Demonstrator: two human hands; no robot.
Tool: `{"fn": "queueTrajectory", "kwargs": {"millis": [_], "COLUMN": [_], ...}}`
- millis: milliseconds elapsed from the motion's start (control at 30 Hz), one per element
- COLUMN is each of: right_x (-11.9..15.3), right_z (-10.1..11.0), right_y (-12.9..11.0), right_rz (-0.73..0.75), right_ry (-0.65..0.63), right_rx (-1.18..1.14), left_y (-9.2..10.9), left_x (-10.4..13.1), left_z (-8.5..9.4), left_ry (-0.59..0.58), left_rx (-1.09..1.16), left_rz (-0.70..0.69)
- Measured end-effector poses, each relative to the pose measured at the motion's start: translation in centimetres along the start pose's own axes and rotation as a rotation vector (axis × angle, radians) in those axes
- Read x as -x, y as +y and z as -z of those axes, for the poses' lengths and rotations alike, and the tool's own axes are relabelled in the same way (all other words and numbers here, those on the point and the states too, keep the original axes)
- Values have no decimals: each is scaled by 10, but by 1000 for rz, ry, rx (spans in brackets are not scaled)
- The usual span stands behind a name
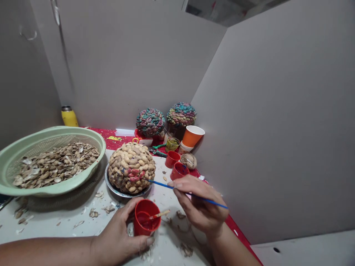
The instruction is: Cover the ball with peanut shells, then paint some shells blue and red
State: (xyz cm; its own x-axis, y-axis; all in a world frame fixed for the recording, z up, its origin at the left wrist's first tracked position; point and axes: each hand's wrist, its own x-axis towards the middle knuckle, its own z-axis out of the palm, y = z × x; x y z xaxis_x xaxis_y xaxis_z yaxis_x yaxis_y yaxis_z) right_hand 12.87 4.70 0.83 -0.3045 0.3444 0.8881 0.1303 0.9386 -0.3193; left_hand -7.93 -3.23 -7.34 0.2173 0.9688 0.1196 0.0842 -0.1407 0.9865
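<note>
My left hand (122,231) is wrapped round a red cup (146,218) of red paint, with a wooden stick leaning in it. Between the fingertips of my right hand (201,201) is a blue paintbrush (206,200). Its tip is at the right side of a ball covered in peanut shells (131,162), which rests in a metal bowl (113,189). Several shells on the ball's front are red, and a few to their left are dark blue.
A green basket (99,138) of shells stands left. Behind are two multicoloured balls (150,122), a yellow bottle (69,116), pliers and an orange cup (191,136). Two red cups (172,159) and twine (188,161) are beyond my right hand. Grey partitions enclose the table.
</note>
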Motion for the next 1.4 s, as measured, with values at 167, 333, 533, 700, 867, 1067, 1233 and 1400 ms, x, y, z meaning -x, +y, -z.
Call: {"fn": "queueTrajectory", "kwargs": {"millis": [167, 333, 533, 700, 867, 1067, 1233, 1400], "right_x": [-1, -1, 0, -1, 3, -1, -1, 4], "right_z": [-1, -6, -6, -5, -8, -5, -7, -9], "right_y": [9, 8, 10, 7, 10, 8, 6, 9], "right_rz": [-141, -168, -194, -212, -197, -216, -189, -258], "right_ry": [174, 174, 195, 211, 152, 223, 198, 206], "right_rx": [-29, -104, -82, -79, -103, -61, -128, -175], "left_y": [0, -3, 0, 6, 4, 2, 3, -1], "left_x": [0, 1, 0, -2, -3, -3, -3, -4], "left_z": [-1, -1, -1, -1, -1, -2, -4, -4], "left_ry": [1, 1, 4, -11, -4, -10, 17, 9], "left_rx": [7, 4, -4, 10, 9, 51, 59, 52], "left_rz": [26, 18, 11, 10, 26, 31, 17, 47]}}
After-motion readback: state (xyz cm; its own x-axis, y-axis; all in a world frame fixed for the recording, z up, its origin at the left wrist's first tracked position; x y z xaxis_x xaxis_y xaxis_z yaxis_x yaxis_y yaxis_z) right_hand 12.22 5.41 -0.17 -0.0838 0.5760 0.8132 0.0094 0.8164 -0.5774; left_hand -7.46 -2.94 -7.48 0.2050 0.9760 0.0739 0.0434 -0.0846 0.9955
